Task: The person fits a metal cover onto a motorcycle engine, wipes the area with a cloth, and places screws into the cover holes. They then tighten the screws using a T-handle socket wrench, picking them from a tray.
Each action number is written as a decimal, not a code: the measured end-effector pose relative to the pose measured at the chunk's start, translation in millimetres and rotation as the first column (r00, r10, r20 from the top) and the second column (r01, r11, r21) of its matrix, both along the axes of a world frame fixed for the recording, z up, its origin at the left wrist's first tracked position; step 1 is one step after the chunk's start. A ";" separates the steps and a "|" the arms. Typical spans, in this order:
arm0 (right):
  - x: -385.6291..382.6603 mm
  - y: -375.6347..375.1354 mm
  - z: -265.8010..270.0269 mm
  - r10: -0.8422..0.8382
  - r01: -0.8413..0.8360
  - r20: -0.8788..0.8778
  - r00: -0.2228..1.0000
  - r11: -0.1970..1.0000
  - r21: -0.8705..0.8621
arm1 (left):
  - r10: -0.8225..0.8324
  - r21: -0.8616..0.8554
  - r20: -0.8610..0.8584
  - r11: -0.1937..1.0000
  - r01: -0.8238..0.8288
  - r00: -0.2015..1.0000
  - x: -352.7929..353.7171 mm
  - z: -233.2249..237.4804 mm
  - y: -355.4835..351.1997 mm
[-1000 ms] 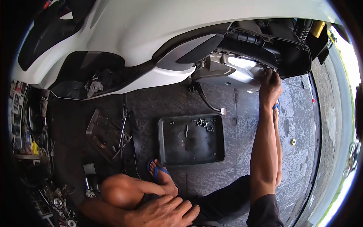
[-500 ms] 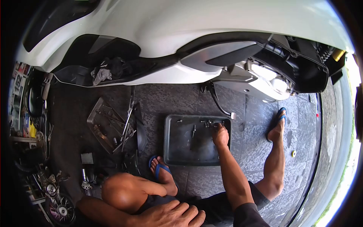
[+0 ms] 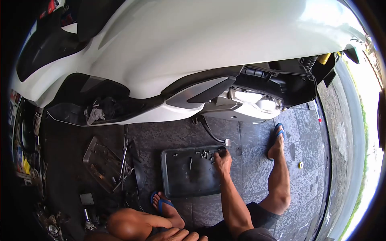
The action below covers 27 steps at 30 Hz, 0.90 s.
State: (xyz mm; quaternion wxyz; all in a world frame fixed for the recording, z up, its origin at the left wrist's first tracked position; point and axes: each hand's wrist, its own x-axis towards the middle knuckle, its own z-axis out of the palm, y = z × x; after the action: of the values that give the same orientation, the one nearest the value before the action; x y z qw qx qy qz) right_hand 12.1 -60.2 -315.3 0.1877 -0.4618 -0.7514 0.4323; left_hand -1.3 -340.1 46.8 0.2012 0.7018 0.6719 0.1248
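A shallow black tray (image 3: 193, 193) lies on the floor in front of me. Several bolts (image 3: 206, 154) are grouped near its far edge, with a longer bolt (image 3: 191, 163) and a small one (image 3: 175, 155) apart from them. My right hand (image 3: 222, 162) is over the tray's far right corner, just right of the bolts. Its fingers are curled together, and whatever is in them is hidden. Cut off by the bottom edge, my left hand (image 3: 177, 234) lies palm down near my lap with fingers loosely stretched out, holding nothing visible.
A white scooter (image 3: 161, 52) spans the far side, its stand (image 3: 211, 131) reaching down near the tray. To the left, a metal tray (image 3: 89, 156) holds tools. A cloth (image 3: 95, 115) lies on the footboard. A small yellow roll (image 3: 300, 165) is on the right floor.
The camera view has tilted up, so the scene sits lower and farther left. My right hand has shifted right within the tray, towards its corner, uncovering more bolts.
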 end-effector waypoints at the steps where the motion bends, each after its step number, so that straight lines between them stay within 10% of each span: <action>1: -3.2 4.3 10.8 -0.014 0.012 -0.049 0.999 0.999 -0.036 | -0.014 -0.016 0.000 1.000 0.014 1.000 0.3 2.0 0.8; 4: -18.2 21.0 55.0 -0.072 -0.004 -0.518 0.852 0.989 -0.145 | -0.008 -0.007 -0.012 1.000 0.008 1.000 1.9 5.3 1.8; 8: -34.0 43.5 165.5 -0.131 -0.010 -0.718 0.683 0.982 -0.188 | 0.018 -0.008 0.025 1.000 -0.018 1.000 13.5 -8.6 1.5; 27: -68.1 100.7 207.1 0.070 0.096 -0.494 0.867 0.948 0.303 | 0.064 -0.059 0.130 0.997 -0.057 0.989 27.0 -12.3 3.1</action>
State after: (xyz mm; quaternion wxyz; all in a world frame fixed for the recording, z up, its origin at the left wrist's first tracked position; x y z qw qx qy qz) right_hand -55.9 40.5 -108.2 0.4500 -0.3035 -0.7338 0.4087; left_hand 25.6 -337.0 34.5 0.2605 0.6656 0.6812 0.1585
